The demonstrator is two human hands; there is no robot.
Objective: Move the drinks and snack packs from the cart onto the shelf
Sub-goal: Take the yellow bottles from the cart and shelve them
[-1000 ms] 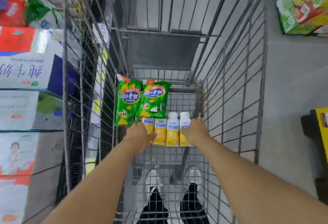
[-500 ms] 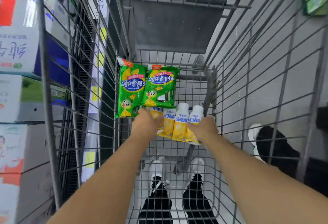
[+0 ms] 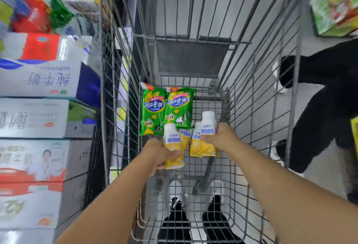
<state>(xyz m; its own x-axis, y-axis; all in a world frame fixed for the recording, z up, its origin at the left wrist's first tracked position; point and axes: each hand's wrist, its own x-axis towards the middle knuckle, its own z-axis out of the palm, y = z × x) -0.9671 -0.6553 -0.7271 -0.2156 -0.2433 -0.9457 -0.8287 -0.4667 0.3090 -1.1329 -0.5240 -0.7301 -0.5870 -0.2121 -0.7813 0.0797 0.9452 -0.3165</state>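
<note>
Inside the wire cart point(image 3: 249, 92), two green snack packs point(image 3: 154, 111) point(image 3: 179, 106) lie side by side at the far end of the floor. My left hand point(image 3: 158, 154) grips a yellow-and-white drink bottle point(image 3: 172, 147), lifted off the cart floor. My right hand point(image 3: 220, 139) grips another such bottle point(image 3: 208, 133), raised higher. Two more bottles point(image 3: 185, 137) point(image 3: 195, 143) stay on the cart floor between my hands.
Stacked milk cartons point(image 3: 38, 81) fill the shelf on the left, close against the cart's side. A person in black trousers point(image 3: 325, 104) stands just right of the cart. Colourful boxes point(image 3: 335, 5) sit at the upper right. My shoes show through the cart floor.
Both hands have closed round a bottle each and lifted them off the cart floor. The person on the right has stepped further into view.
</note>
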